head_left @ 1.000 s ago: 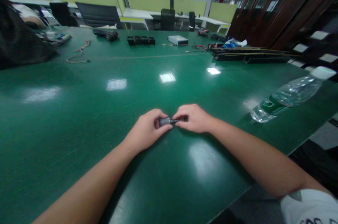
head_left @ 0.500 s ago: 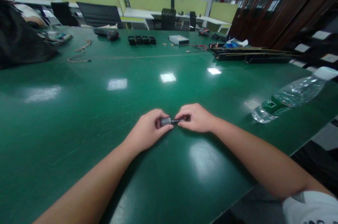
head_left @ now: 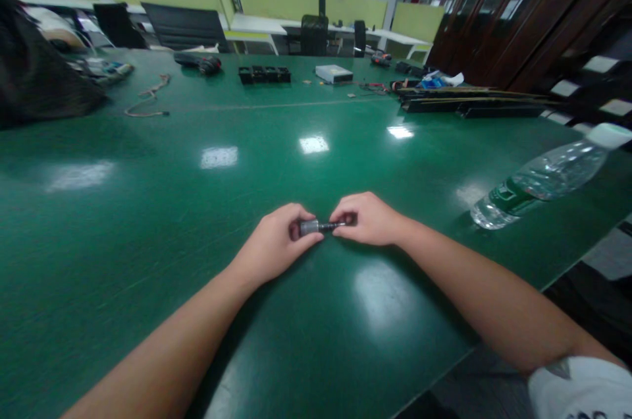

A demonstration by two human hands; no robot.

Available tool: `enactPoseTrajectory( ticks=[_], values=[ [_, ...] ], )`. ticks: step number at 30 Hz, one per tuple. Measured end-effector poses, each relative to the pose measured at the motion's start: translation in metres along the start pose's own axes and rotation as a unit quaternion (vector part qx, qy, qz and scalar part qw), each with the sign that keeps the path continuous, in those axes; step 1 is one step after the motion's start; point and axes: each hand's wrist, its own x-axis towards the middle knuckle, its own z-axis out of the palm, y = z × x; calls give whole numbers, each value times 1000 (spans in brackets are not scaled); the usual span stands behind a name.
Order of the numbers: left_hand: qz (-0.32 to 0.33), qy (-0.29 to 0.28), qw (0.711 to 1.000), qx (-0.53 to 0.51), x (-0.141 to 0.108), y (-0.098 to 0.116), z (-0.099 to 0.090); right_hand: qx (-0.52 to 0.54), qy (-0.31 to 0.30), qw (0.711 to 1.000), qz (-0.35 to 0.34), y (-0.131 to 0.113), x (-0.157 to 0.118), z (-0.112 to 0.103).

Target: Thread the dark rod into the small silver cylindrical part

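Low over the green table (head_left: 162,221), both hands meet at a small grey cylinder with a thin, dark, ridged shaft (head_left: 310,227). My left hand (head_left: 274,238) is closed round the cylinder's body, thumb below and fingers above. At the shaft's thin right end, my right hand (head_left: 370,221) pinches with thumb and forefinger. The piece lies roughly level between the hands, and a short stretch of shaft shows in the gap. Its left end is hidden inside my left hand. What exact kind of part it is, I cannot make out.
A clear plastic bottle (head_left: 538,185) with a green label stands on the right. Along the far side are a black row of blocks (head_left: 265,75), a white box (head_left: 334,74), dark rails (head_left: 474,101) and a cord (head_left: 148,99). A black bag (head_left: 39,70) is at left.
My right fingers have shifted very slightly to the right, and a bit more of the shaft shows between the hands. My left hand keeps its hold on the cylinder.
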Motion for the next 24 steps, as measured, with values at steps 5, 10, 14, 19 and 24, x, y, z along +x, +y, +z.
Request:
enactPoseTrajectory(
  ticks=[5, 10, 14, 19, 24],
  values=[
    [-3, -1, 1000, -2, 0, 0, 0, 0, -5, 1000, 1, 3, -2, -2],
    [-4, -1, 1000, -5, -1, 0, -1, -4, -21, 1000, 15, 5, -3, -9],
    [-7, 0, 1000, -3, -3, 0, -2, -5, -45, 997, 56, 11, -6, -19],
    [-8, 3, 1000, 1, -5, -1, -3, -15, -32, 994, 100, 19, -8, -28],
    [-5, 3, 1000, 0, -4, -2, -2, 16, -40, 995, 85, 17, -7, -24]
  ],
)
